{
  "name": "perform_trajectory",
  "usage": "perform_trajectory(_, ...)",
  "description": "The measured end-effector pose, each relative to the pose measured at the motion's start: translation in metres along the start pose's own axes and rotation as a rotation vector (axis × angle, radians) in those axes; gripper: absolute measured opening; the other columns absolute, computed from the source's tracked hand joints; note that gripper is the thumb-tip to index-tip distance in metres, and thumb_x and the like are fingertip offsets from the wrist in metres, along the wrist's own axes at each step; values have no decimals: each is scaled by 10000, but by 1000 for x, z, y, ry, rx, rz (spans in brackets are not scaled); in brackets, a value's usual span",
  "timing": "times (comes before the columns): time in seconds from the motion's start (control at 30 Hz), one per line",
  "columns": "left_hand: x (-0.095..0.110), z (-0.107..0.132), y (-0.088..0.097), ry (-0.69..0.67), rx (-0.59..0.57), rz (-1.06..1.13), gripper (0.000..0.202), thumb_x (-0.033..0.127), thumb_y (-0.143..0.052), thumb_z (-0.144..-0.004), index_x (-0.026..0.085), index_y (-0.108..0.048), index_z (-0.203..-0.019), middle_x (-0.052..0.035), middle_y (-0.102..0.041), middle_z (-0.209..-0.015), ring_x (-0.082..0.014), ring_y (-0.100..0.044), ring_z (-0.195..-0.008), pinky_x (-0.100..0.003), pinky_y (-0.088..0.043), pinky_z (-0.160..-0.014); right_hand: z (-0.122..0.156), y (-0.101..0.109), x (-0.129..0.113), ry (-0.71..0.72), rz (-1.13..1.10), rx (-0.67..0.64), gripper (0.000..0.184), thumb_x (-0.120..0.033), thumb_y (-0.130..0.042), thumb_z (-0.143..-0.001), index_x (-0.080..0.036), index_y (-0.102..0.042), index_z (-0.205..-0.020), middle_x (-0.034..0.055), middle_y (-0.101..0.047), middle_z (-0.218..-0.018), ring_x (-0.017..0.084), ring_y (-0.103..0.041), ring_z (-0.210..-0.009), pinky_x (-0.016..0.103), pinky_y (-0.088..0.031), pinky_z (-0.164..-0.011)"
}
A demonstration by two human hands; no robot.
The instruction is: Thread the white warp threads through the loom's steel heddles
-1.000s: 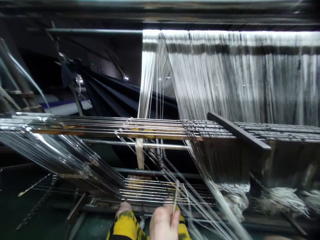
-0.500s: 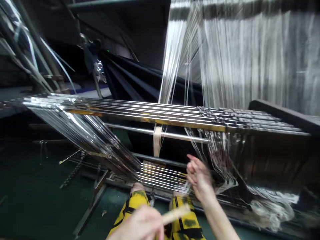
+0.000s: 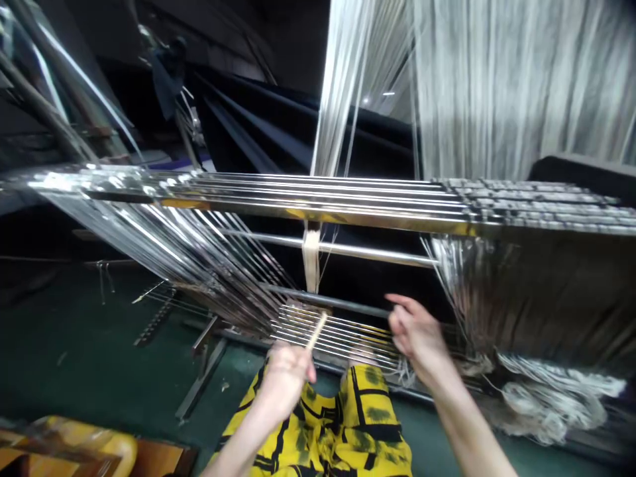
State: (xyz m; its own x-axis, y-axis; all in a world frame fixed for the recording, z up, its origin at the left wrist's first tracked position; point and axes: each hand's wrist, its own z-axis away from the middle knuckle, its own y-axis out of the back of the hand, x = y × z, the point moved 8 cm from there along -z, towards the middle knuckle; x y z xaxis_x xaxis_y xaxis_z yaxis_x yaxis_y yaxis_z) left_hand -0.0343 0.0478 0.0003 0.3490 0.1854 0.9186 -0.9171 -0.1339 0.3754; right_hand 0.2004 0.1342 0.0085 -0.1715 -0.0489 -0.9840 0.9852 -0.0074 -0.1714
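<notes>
My left hand (image 3: 285, 374) is closed around a thin, pale flat stick (image 3: 317, 333) that points up and away over the lower metal rods (image 3: 342, 334). Beyond it, a bundle of cream threads (image 3: 311, 262) hangs across a horizontal metal bar (image 3: 377, 252). To the right, my right hand (image 3: 416, 331) has its index finger stretched leftward and its other fingers curled in; what they hold, if anything, is hidden. Loose white threads (image 3: 405, 374) hang just below that hand, at the right end of the lower rods. Slanted metal heddles (image 3: 193, 255) fill the left side.
Upper rods with a yellowish bar (image 3: 318, 215) cross the loom. A wide sheet of pale warp threads (image 3: 501, 93) hangs at upper right, with tangled white yarn (image 3: 551, 404) below. Dark cloth (image 3: 268, 126) lies behind. A wooden seat (image 3: 94, 444) stands at lower left.
My left hand has moved up and forward, bringing the stick over the lower rods. My right hand sits slightly farther right and higher. The view has tilted down, showing more of the lap.
</notes>
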Motion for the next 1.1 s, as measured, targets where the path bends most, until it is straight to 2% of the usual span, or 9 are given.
perform_trajectory(0.1,15,4,-37,-65,-258,-69,372,321,-380,-807,190,-594,-532,45,-435,-382,-110,-412,-364,-220,-335,-406,0,-28,-4,90,255,-182,323,-358,-463,-810,-153,-519,-1053,-64,-468,-476,67,-316,-332,164,-217,-323)
perform_trajectory(0.23,42,-15,-29,-316,-31,-92,290,176,-430,-731,178,-619,-951,-3,-606,-633,-155,-556,-580,-286,-480,-623,-2,-41,-38,320,555,-84,239,-261,-397,-835,-156,-598,-912,-20,-536,-513,134,-524,-510,246,-425,-532)
perform_trajectory(0.33,69,-28,-49,-528,-64,-115,353,133,-474,-682,198,-620,-995,-53,-678,-776,-190,-611,-696,-319,-507,-714,7,-76,-78,609,566,-192,246,-211,-394,-842,-160,-633,-875,56,-642,-827,160,-599,-780,275,-458,-747)
perform_trajectory(0.43,103,-43,-43,-681,23,-150,365,124,-426,-737,214,-596,-1047,-75,-678,-945,-194,-623,-855,-329,-502,-797,10,-91,-108,770,521,-149,252,-208,-395,-859,-180,-637,-922,59,-628,-979,169,-576,-921,288,-431,-847)
perform_trajectory(0.53,137,-56,-1,-769,267,-170,312,184,-388,-803,185,-571,-1056,-95,-644,-1025,-204,-601,-951,-380,-468,-872,-2,-92,-119,733,511,-65,238,-239,-420,-857,-211,-647,-923,36,-651,-933,179,-590,-883,317,-425,-852)
perform_trajectory(0.67,162,-69,40,-780,511,-253,201,263,-440,-796,183,-586,-683,-63,-627,-657,-226,-628,-697,-418,-509,-739,-33,-106,-103,374,459,-108,216,-296,-481,-818,-174,-658,-803,-10,-569,-506,133,-523,-444,267,-454,-535)
perform_trajectory(0.83,160,-71,41,-769,541,-295,208,240,-431,-811,187,-585,-681,-53,-630,-661,-205,-630,-679,-379,-518,-719,-43,-104,-97,233,415,-24,275,-305,-455,-807,-161,-608,-630,-70,-347,-290,84,-304,-258,209,-272,-330)
perform_trajectory(1.0,158,-66,33,-831,435,-343,252,201,-402,-817,170,-636,-906,-87,-668,-908,-207,-626,-877,-362,-490,-846,-32,-90,-103,380,395,53,270,-325,-462,-793,-160,-653,-890,-66,-396,-352,113,-389,-314,233,-329,-385)
perform_trajectory(1.1,153,-68,40,-764,465,-344,253,200,-407,-814,161,-636,-914,-94,-672,-920,-211,-628,-885,-365,-494,-840,-32,-97,-106,381,424,72,239,-345,-500,-785,-162,-653,-769,-47,-437,-378,107,-424,-353,232,-370,-426)
